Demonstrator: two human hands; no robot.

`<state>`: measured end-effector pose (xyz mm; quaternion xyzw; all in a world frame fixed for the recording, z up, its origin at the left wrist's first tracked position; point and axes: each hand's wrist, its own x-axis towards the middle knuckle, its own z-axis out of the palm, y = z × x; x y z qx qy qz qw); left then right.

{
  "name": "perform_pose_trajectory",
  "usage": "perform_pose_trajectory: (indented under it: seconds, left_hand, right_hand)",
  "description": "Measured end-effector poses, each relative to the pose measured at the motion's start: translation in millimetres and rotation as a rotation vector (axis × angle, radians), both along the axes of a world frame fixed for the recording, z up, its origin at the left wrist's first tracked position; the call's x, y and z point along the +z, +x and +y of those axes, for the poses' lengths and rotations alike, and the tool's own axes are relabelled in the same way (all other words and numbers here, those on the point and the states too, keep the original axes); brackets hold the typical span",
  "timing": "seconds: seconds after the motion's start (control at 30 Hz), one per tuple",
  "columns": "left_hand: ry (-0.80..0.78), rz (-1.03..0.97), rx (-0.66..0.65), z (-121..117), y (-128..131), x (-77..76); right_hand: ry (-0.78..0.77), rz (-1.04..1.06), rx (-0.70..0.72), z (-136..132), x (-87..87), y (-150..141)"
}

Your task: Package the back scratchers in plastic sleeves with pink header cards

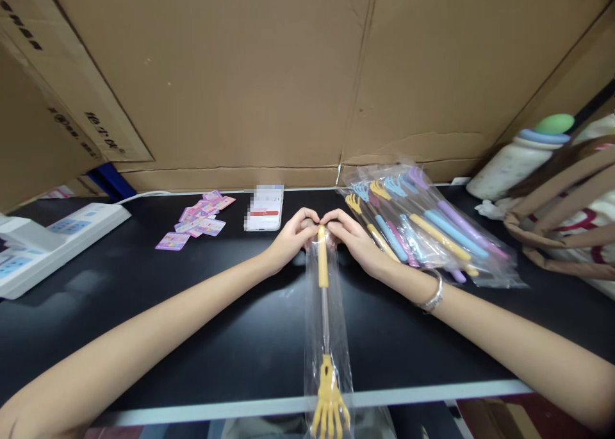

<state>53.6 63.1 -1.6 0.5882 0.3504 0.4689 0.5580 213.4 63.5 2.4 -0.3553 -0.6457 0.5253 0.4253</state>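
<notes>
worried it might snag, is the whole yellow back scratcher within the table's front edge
No, the yellow back scratcher has its clawed end reaching past the table's front edge in this view.

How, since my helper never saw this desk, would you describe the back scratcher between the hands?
On the black desk, the left hand and right hand are close together. From them, a yellow back scratcher points its claw toward the viewer, in a clear sleeve, apart from the scratchers piled at right.
</notes>
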Motion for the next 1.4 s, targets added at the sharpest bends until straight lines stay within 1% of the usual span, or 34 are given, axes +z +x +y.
perform_pose_trajectory:
  seconds: [0.13,0.5,0.73,1.17,1.4]
  left_hand:
    - [0.008,0.007,-0.008,-0.8,-0.1,-0.2]
    - [-0.079,-0.03,-0.021,0.0,-1.1,-2.0]
    - [-0.067,-0.045,0.005,-1.2,0.2,0.2]
    - [-0.042,-0.085,-0.001,-0.5,0.2,-2.4]
    - [-0.023,-0.066,0.013,1.2,-0.2,-4.0]
  right_hand:
    - [0.009,-0.026,0.021,2.6,-1.9,0.7]
    - [0.009,-0.015,0.004,1.1,-0.1,-0.3]
    - [0.011,-0.002,0.024,2.8,-3.4,0.4]
    - [0.038,0.019,0.057,2.4,-5.0,0.3]
    - [0.05,0.001,0.042,2.8,-5.0,0.1]
